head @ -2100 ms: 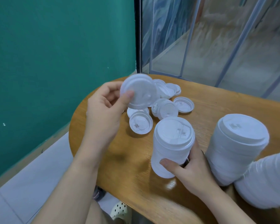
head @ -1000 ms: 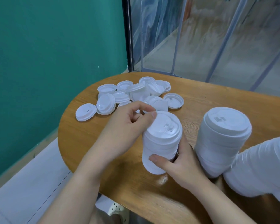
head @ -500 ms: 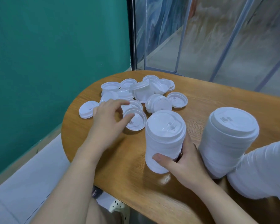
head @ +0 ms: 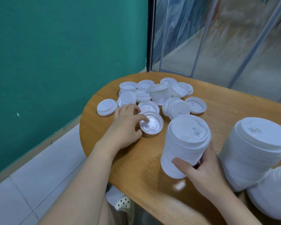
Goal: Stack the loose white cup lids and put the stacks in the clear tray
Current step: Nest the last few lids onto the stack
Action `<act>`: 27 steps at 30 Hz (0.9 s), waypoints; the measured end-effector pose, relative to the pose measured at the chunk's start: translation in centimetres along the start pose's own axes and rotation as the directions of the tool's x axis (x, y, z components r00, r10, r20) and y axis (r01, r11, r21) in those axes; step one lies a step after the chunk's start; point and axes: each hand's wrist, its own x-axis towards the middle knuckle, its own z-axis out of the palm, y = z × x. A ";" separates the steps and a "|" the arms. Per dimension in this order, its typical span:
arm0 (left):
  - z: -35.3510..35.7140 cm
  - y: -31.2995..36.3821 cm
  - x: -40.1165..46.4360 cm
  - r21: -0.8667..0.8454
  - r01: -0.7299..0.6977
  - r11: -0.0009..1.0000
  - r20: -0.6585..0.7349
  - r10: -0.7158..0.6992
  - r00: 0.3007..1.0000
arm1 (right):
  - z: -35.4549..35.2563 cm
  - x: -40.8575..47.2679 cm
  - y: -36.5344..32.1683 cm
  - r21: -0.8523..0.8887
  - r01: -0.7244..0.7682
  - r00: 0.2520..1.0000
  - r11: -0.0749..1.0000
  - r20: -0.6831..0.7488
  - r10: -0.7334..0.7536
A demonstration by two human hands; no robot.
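Several loose white cup lids (head: 159, 96) lie in a pile at the far left end of the wooden table (head: 144, 179). My left hand (head: 125, 127) rests on the table with a finger and thumb pinching the rim of an upside-down lid (head: 152, 126). My right hand (head: 199, 169) grips the base of a tall stack of lids (head: 185, 143) standing near the middle. A taller stack (head: 251, 150) stands to its right, and another stack (head: 272, 194) lies on its side at the lower right. No clear tray is in view.
A teal wall rises to the left and a glass partition (head: 217, 38) stands behind the table. The table's rounded edge (head: 83, 127) runs close to my left hand. A white perforated shoe (head: 125, 203) shows below the table.
My left hand set a lid on the held stack, then went back to the pile and took hold of an upside-down lid's rim. My right hand has kept its grip on the stack.
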 end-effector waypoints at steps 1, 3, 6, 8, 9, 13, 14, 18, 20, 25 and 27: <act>0.0 -0.1 0.0 -0.001 0.000 1.000 -0.022 0.000 1.000 | 0.0 0.0 0.0 0.001 -0.004 1.000 1.000 -0.001 0.004; 0.1 -0.3 0.1 -0.021 0.002 1.000 -0.060 -0.003 0.998 | 0.0 0.0 0.2 0.003 -0.012 1.000 1.000 -0.002 0.012; -0.2 -0.5 -0.1 -0.067 -0.002 0.998 -0.117 -0.005 0.993 | -0.1 0.0 0.4 -0.004 -0.021 1.000 1.000 -0.006 0.021; -0.7 -0.2 -0.3 -0.154 0.014 0.988 -0.136 -0.035 0.990 | 0.0 0.0 0.4 -0.009 -0.025 1.000 1.000 -0.003 0.025; -1.1 0.1 -0.5 -0.221 0.030 0.975 -0.141 -0.062 0.988 | 0.0 0.0 0.4 -0.010 -0.026 1.000 1.000 -0.001 0.026; -2.3 1.6 -1.1 -0.515 0.065 0.855 -0.162 -0.171 0.972 | -0.1 0.1 0.3 -0.010 -0.024 1.000 1.000 0.001 0.024; -2.7 2.1 -1.2 -0.570 0.056 0.819 -0.170 -0.185 0.968 | -0.1 0.1 0.2 -0.008 -0.022 1.000 1.000 0.002 0.022; -4.3 3.8 -1.6 -0.747 -0.051 0.663 -0.216 -0.170 0.961 | 0.0 0.0 0.2 -0.004 -0.012 1.000 1.000 0.009 0.012; -5.4 4.3 -1.5 -0.792 -0.117 0.599 -0.226 -0.111 0.968 | 0.0 0.1 0.1 0.002 -0.015 1.000 1.000 0.012 0.015; -8.4 6.2 -1.9 -0.894 -0.224 0.388 -0.272 -0.073 0.960 | 0.1 0.1 -0.2 0.018 -0.029 0.999 0.999 0.035 0.028; -9.2 7.0 -2.3 -0.923 -0.208 0.325 -0.232 -0.037 0.972 | 0.0 0.1 -0.2 0.019 -0.027 0.999 0.999 0.037 0.026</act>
